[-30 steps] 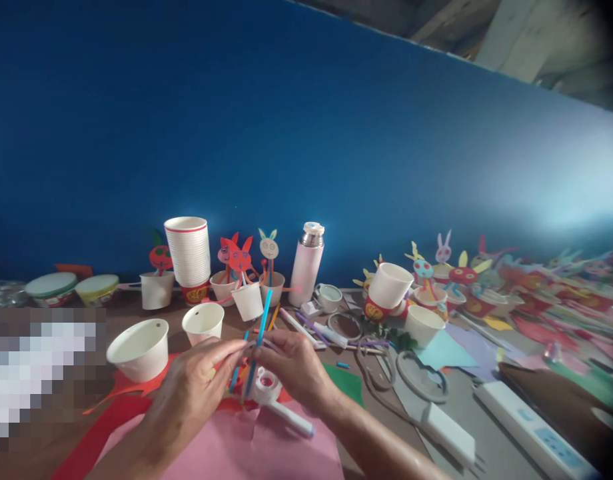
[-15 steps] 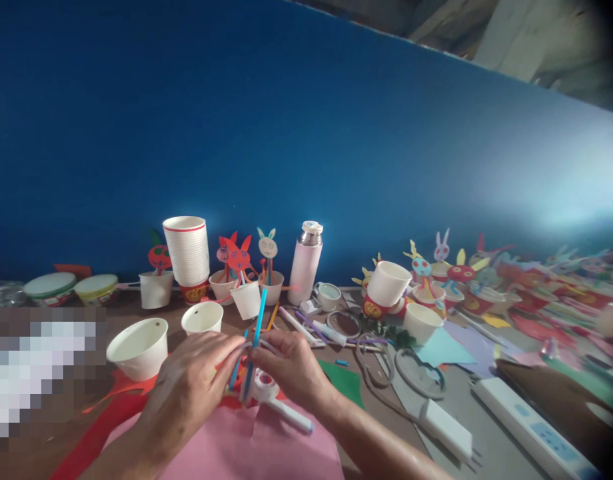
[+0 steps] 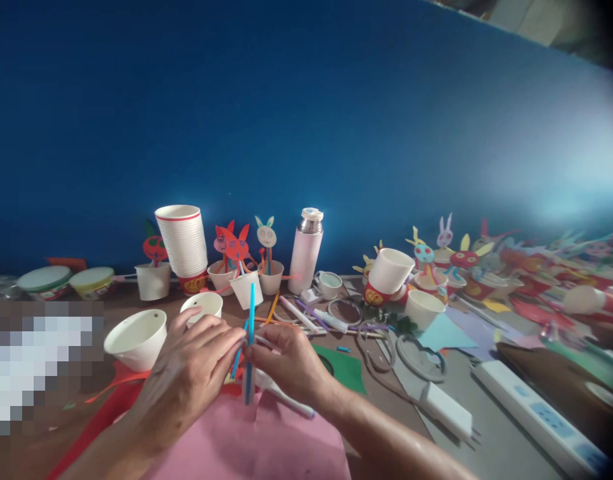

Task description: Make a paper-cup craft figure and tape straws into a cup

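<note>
Over a pink paper sheet point(image 3: 256, 447), my left hand point(image 3: 191, 363) and my right hand point(image 3: 291, 357) meet with fingers pinched. A bright blue straw point(image 3: 252, 307) stands nearly upright between them, its lower end over the pink sheet. The right thumb and fingers grip it, along with a thin whitish piece partly hidden by the fingers. Beside it, a shorter blue straw piece point(image 3: 236, 363) slants down at the left fingertips. Exactly which piece the left fingers pinch is hard to make out. Under the right hand lies a white marker point(image 3: 291, 402).
White paper cups point(image 3: 136, 340) stand left, near a tall cup stack point(image 3: 184, 240). Rabbit-faced paper figures point(image 3: 237, 248) rise from cups behind. A pink flask point(image 3: 306, 260), loose markers point(image 3: 299, 315), green paper point(image 3: 344, 367), a charger point(image 3: 446, 413) and a power strip point(image 3: 536, 417) lie around.
The blue straw has turned from a slight slant to nearly upright and shifted a little left. Both hands stay pinched together. More of the green paper shows, as the view has shifted slightly.
</note>
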`<state>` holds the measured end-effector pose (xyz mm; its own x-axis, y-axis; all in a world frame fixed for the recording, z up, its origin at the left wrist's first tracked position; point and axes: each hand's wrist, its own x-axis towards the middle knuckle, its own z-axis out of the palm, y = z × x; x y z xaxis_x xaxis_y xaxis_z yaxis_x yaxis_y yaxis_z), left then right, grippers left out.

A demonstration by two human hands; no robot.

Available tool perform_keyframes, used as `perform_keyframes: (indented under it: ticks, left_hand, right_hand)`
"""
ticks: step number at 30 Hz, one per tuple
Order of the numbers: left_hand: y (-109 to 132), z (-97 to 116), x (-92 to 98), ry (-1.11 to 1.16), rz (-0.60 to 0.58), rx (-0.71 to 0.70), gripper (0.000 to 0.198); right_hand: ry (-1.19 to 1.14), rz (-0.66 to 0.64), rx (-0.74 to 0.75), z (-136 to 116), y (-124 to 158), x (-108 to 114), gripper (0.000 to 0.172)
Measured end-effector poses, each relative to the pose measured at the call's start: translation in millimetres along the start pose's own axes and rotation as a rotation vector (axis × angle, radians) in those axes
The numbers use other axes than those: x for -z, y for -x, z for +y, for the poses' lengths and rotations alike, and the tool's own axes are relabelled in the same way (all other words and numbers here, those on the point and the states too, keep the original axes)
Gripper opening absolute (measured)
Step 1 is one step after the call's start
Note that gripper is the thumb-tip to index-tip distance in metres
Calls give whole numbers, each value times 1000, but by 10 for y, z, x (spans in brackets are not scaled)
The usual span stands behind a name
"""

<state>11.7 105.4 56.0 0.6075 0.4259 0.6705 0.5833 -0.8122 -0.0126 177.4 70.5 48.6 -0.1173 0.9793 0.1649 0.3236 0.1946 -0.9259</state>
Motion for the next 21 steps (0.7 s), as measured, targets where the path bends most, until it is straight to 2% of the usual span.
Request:
perform_keyframes:
  ticks: [7,11,16,21]
  left_hand:
    - [-4,25,25,36,14,5,15]
    - [-1,57,44,20,-16,26,15]
    - [8,47,-3,57,9,38,12]
    - [93,31,-109,273,1,181,18]
  right_hand:
    - [-37,-18,-5,4,16,-11,19]
    - [-48,-25,-4,0,29,-21,18]
    - [-52,-21,-2,61,10,-57,17]
    - [-60,32,0,71,-11,-59,17]
